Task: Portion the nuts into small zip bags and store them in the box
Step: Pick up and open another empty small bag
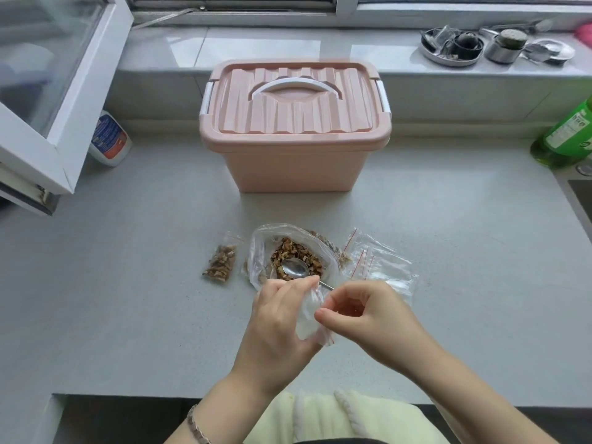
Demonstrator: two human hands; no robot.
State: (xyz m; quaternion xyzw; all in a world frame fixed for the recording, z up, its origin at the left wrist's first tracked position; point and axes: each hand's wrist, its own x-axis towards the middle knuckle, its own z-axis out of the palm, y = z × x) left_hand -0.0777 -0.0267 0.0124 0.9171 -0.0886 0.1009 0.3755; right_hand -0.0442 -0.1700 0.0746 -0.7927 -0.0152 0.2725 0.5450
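A pink lidded box (294, 129) with a white handle stands shut at the back of the counter. In front of it a large clear bag of walnut pieces (294, 254) lies open with a metal spoon (294, 269) resting in the nuts. A filled small zip bag (221, 262) lies to its left. Several empty small zip bags (381, 261) lie to its right. My left hand (278, 322) and my right hand (362, 312) both pinch one empty small zip bag (309, 310) between them, just in front of the large bag.
A white spray bottle (109, 139) stands at the left under an open window frame (61, 100). A green bottle (563, 136) stands at the right beside a sink edge (579, 193). Metal kitchen items (493, 44) sit on the window ledge.
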